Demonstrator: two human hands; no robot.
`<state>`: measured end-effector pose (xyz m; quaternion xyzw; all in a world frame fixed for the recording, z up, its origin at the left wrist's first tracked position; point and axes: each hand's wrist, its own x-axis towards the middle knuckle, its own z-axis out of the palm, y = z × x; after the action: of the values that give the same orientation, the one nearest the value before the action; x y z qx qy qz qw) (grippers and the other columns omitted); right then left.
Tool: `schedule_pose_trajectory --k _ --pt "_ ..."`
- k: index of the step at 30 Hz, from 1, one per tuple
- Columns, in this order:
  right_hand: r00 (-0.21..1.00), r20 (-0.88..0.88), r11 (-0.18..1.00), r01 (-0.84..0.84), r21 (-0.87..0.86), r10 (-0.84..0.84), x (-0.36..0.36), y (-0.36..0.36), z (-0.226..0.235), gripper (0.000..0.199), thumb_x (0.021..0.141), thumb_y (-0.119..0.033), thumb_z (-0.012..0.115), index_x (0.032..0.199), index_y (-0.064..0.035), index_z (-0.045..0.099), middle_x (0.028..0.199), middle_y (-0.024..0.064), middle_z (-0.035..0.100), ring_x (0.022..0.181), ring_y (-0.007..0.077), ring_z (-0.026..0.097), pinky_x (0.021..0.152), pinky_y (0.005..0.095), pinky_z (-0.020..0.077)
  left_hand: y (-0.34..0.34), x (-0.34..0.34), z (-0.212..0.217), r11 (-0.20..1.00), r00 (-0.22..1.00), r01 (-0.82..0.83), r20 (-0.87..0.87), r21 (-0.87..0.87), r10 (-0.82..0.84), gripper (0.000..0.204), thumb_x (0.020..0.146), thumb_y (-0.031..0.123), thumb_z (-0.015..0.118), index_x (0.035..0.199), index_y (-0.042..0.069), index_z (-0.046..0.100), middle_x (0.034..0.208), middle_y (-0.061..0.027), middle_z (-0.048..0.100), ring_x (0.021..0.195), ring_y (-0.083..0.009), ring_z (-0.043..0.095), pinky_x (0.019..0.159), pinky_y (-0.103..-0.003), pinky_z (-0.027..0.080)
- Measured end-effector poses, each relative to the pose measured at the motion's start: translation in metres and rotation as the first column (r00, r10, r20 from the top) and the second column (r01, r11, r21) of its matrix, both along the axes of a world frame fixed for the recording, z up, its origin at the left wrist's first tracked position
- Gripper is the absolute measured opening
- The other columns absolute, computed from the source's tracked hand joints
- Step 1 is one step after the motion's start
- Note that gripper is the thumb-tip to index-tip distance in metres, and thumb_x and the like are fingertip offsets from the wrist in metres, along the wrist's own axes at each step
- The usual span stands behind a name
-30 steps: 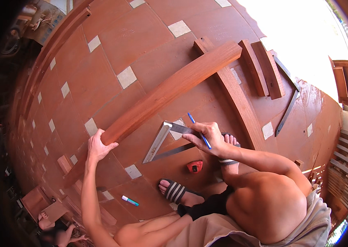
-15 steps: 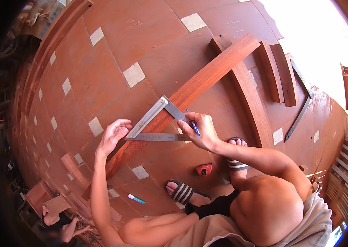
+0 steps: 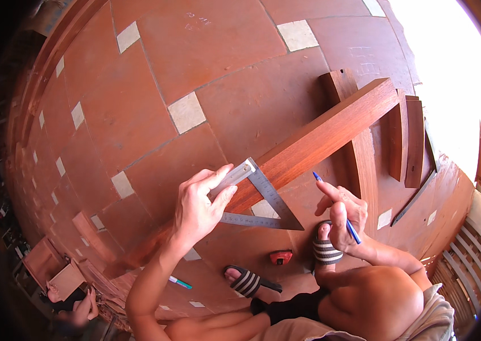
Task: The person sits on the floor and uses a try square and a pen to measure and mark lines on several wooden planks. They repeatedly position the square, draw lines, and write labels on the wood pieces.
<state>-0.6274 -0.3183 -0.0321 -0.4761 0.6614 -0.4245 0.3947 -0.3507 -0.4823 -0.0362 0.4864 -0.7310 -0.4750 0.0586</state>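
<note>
In the head view, a long squared wooden beam (image 3: pixel 326 136) slants from lower left to upper right above the tiled floor (image 3: pixel 223 85), its far end crossing over a curved timber (image 3: pixel 367 170). The beam is reddish brown, with fine dark grain streaks along its faces and a crisp edge between them. Across it sits a metal set square (image 3: pixel 273 196) — a triangle with a thick, pale silver stock and thin, dull grey blades marked with graduations; one corner juts past the beam's near side. The left hand (image 3: pixel 203 204) pinches the stock between thumb and fingers at the beam's far edge. The right hand (image 3: pixel 344 213), just off the near side, has its fingers bent and closed around a slim blue-and-white pen (image 3: pixel 353 232), tip toward the beam. A red object (image 3: pixel 280 257) and a white-and-teal marker (image 3: pixel 181 282) lie on the floor nearer the person.
</note>
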Motion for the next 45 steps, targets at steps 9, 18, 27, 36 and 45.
schedule_pose_trajectory --k 9,18,27,36,45 --pt "0.997 0.066 1.0 -0.03 0.007 0.03 0.009 -0.066 0.002 0.018 0.093 -0.005 0.078 0.109 0.0032 0.081 0.096 0.0163 0.079 0.086 0.0278 0.076 0.079 0.0358 0.06 -0.001 -0.011 -0.005 0.997 0.999 0.035 0.001 -0.071 -0.035 0.038 0.095 0.003 0.08 0.132 -0.001 0.074 0.096 -0.0168 0.074 0.08 -0.0275 0.072 0.072 -0.036 0.056" --pt "0.993 0.11 0.993 -0.055 0.1 0.044 0.022 -0.08 -0.005 0.014 0.091 -0.006 0.081 0.103 0.0019 0.08 0.1 0.0194 0.08 0.098 0.0324 0.08 0.086 0.039 0.063 0.001 -0.011 -0.009 0.997 0.999 0.025 -0.018 -0.08 -0.027 0.038 0.093 0.001 0.08 0.13 -0.002 0.073 0.099 -0.0162 0.074 0.082 -0.0285 0.073 0.073 -0.037 0.057" --pt "0.993 0.107 0.994 -0.063 0.088 0.054 0.023 -0.08 -0.007 0.014 0.091 -0.005 0.081 0.103 0.003 0.08 0.098 0.0192 0.079 0.096 0.0322 0.079 0.085 0.0389 0.0624 0.004 -0.011 -0.011 0.996 0.999 -0.004 -0.039 -0.09 0.001 0.04 0.088 0.004 0.084 0.127 0.0 0.076 0.094 -0.0152 0.072 0.083 -0.0323 0.071 0.073 -0.042 0.056" --pt "0.982 0.096 0.962 -0.179 0.209 0.161 0.007 -0.066 0.007 0.009 0.084 0.0 0.08 0.092 0.0041 0.078 0.09 0.0181 0.077 0.084 0.0302 0.075 0.074 0.0382 0.0598 0.003 -0.014 -0.009 0.998 0.999 -0.03 -0.035 -0.055 0.028 0.04 0.088 0.002 0.084 0.127 0.0 0.076 0.094 -0.0159 0.073 0.082 -0.0319 0.071 0.072 -0.042 0.056" --pt "0.986 0.163 0.995 -0.052 0.082 0.038 -0.005 -0.082 -0.004 0.008 0.087 -0.003 0.077 0.092 0.0029 0.076 0.09 0.0184 0.078 0.09 0.0304 0.079 0.083 0.0374 0.0615 -0.002 -0.023 -0.008 0.998 0.999 0.028 -0.037 -0.063 -0.031 0.037 0.094 0.0 0.079 0.131 -0.002 0.073 0.095 -0.0149 0.071 0.079 -0.0253 0.071 0.072 -0.036 0.056"
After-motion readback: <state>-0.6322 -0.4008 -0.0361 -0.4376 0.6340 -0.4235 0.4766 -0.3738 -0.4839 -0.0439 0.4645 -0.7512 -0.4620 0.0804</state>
